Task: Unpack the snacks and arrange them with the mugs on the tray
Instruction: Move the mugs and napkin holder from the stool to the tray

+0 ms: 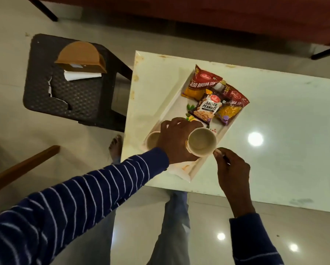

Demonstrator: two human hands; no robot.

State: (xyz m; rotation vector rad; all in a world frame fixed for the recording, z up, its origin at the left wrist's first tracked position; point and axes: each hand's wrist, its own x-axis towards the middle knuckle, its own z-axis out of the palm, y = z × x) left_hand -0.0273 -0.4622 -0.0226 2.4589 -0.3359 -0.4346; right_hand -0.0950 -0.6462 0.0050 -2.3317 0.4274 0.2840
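A white rectangular tray (195, 167) lies on the white table. On its far half sit three snack packets: a red aloo bhujia packet (202, 83), a second red bhujia packet (235, 104) and a dark salted peanuts packet (206, 109) on top between them. My left hand (176, 140) grips a cream mug (203, 141) by its side, above the tray's near half. A second cream mug (153, 139) stands on the tray just left of that hand, partly hidden by it. My right hand (232, 169) pinches the tray's near right rim.
The white table (284, 131) stretches to the right, with a bright light reflection on it. A dark plastic stool (72, 92) to the left carries an opened brown cardboard box (81, 56) with white paper. A red sofa runs along the top. My legs stand below the table edge.
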